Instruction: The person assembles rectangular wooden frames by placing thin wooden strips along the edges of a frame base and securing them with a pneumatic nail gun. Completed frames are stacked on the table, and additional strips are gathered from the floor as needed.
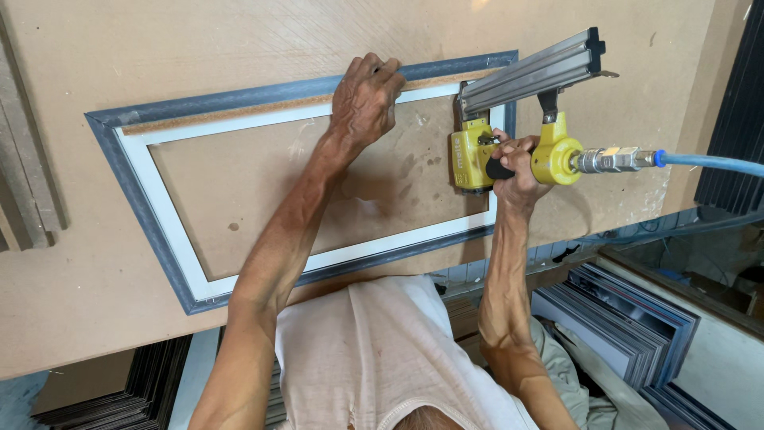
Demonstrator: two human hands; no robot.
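I see a matt, fibrous brown board table point(95, 263) under a frame point(151, 203) with a smooth white inner face and dull grey outer edge. Beside the frame, the nail gun point(509, 119) shows glossy yellow casing and brushed metal magazine.

Broad brown fibreboard worktop point(95, 302) lit by daylight, dark frame mouldings stacked point(629, 334) at right — more stacked point(119, 390) near left
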